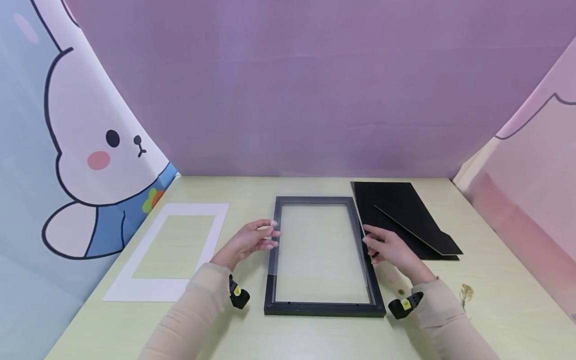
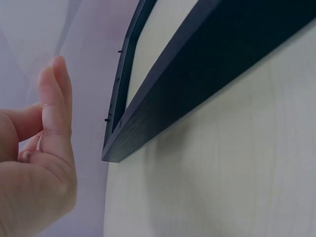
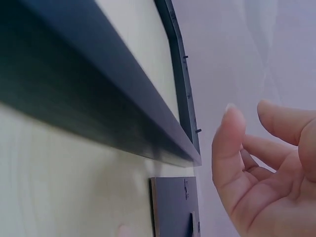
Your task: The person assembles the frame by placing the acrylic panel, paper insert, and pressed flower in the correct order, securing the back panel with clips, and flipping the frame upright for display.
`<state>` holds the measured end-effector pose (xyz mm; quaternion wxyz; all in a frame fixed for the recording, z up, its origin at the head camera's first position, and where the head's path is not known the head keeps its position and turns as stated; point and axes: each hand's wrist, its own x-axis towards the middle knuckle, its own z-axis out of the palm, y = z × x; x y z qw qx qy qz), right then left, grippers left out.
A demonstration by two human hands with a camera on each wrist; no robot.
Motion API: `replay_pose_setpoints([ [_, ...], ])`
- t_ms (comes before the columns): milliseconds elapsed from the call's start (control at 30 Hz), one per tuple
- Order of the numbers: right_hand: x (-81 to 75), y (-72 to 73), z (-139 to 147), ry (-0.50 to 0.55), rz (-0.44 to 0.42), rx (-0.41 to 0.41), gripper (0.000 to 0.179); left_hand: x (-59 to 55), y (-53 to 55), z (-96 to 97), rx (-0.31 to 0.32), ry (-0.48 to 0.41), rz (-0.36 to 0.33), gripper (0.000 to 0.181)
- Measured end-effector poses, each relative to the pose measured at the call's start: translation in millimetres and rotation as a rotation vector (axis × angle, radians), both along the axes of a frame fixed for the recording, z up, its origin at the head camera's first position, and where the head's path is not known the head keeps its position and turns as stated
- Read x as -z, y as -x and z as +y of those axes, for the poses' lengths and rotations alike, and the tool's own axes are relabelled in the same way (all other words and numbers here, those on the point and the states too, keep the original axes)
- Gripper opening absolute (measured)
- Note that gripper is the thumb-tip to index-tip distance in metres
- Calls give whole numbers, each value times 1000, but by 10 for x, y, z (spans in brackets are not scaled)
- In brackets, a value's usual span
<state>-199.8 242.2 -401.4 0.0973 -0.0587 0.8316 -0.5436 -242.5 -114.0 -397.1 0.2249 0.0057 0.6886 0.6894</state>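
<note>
Pane, clear, rectangular (image 1: 317, 245), picture centre; left-hand grip (image 1: 247, 242) and right-hand grip (image 1: 390, 248) holding opposite edges; best kept level above black rectangular frame (image 1: 324, 309).

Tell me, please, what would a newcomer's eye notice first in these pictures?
Probably the dark frame, flat in the middle of the table, with a clear sheet held over it between the left hand and right hand. The big cartoon rabbit on the cloth at the head view's left also draws the eye.
</note>
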Motion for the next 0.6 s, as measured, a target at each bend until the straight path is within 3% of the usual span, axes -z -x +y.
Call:
replay_pose_setpoints([
  [600,23,-44,-29,33,-35,-12,57,98,-91,65,-16,-5,-13,34],
])
